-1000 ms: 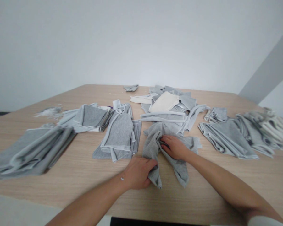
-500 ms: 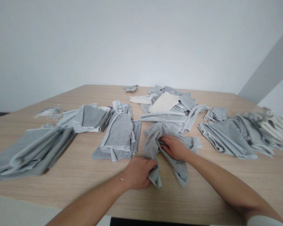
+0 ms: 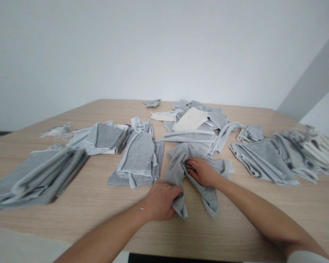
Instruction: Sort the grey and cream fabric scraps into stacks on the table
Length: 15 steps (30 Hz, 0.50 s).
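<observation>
A crumpled grey piece of fabric (image 3: 175, 170) lies on the table in front of me, with two leg-like ends pointing towards me. My left hand (image 3: 161, 201) is closed on its near left end, the fingertips partly hidden under the cloth. Higher up, my right hand (image 3: 201, 171) has its fingers curled into the folds at the middle, gripping the same fabric. Just left of it, a stack of grey cut fabric pieces (image 3: 138, 155) lies flat.
Folded grey fabric (image 3: 38, 177) and more pieces (image 3: 105, 137) lie at the left, near white lint (image 3: 57, 131). A loose heap with a cream piece (image 3: 191, 118) is at the back. Folded grey stacks (image 3: 263, 159) stand right on the wooden table (image 3: 98, 223).
</observation>
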Available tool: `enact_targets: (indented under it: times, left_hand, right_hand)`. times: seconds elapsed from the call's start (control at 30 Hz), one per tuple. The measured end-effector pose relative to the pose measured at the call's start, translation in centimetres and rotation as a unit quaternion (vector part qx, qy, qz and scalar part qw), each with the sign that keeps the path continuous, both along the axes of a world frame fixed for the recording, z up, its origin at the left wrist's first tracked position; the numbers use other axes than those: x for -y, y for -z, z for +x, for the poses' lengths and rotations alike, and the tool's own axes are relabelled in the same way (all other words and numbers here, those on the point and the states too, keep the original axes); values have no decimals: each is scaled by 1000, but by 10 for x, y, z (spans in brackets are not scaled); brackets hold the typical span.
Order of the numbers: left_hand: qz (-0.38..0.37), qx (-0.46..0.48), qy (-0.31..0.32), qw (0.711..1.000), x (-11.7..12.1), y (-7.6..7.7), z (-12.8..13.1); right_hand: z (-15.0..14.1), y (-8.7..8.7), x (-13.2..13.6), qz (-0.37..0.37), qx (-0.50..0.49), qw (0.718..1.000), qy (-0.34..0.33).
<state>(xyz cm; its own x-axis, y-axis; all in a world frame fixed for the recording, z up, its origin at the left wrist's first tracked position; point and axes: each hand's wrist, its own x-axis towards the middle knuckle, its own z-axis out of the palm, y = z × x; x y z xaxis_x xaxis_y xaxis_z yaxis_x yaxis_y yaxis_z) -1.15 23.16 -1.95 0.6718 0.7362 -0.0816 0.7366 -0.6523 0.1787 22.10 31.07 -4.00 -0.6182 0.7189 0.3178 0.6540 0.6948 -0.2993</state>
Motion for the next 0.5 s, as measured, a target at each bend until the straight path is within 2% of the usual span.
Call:
enact_targets:
  times: [0.3, 0.5]
  left_hand:
    - [9, 3, 10, 1000, -1, 2, -1]
    - [14, 11, 13, 1000, -1, 4, -2]
  right_hand:
    - [0, -2, 2, 6, -7, 1000, -3]
    - [3, 3, 3, 17, -41, 999, -29]
